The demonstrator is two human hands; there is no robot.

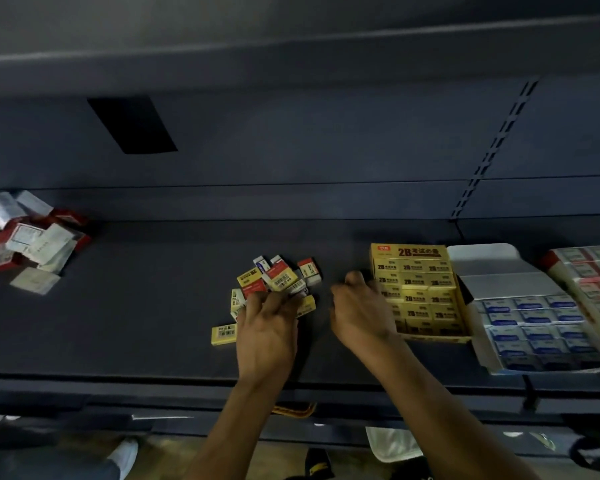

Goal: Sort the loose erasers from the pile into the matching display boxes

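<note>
While the left hand (267, 323) spreads its fingers on the pile of erasers (278, 280), the right hand (359, 311) curls beside the yellow box (420, 296); whether it holds anything I cannot tell. Picking looks under way; next, 1 eraser must be matched to its box. Dark shelf (136, 306), dim floor (174, 448) below.

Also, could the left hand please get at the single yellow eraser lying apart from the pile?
Probably yes: the yellow eraser lies alone on the shelf just beside the left hand, with nothing on it or between them.
</note>
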